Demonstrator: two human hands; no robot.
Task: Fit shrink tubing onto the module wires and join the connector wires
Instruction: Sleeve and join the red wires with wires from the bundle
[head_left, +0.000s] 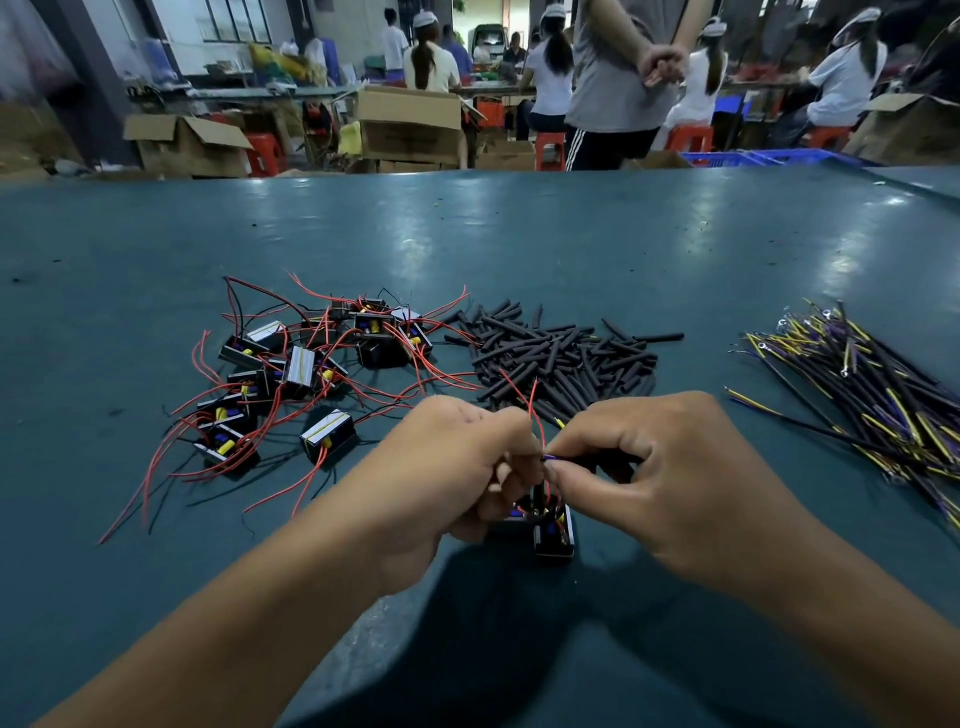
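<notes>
Left hand (457, 467): fingers curling, pinching the red wires (537, 415) of one module (553, 530), which is hanging just below both hands, close over the near part of the table (519, 234). The red wires are rising from the module between the fingertips and poking up above the knuckles.

Right hand (670, 478): thumb and forefinger pinching a purple wire end (551, 458) of a black connector lead (613, 460), which is running back under the palm. The purple end is meeting the red wires between the two hands; whether the strands are touching cannot be told.

Modules, loose heap (306, 374): black blocks with white labels and yellow parts, lying left of centre on the table, their red and black wires sprawling around them.

Tubing, pile (561, 358): short black pieces, lying just right of the heap and just beyond the hands.

Leads, bundle (872, 395): black with yellow and purple ends, some with ring terminals, lying at the right edge, well apart from the tubing.

Background: people sitting at benches, one standing, cardboard boxes (410, 124), red stools.
</notes>
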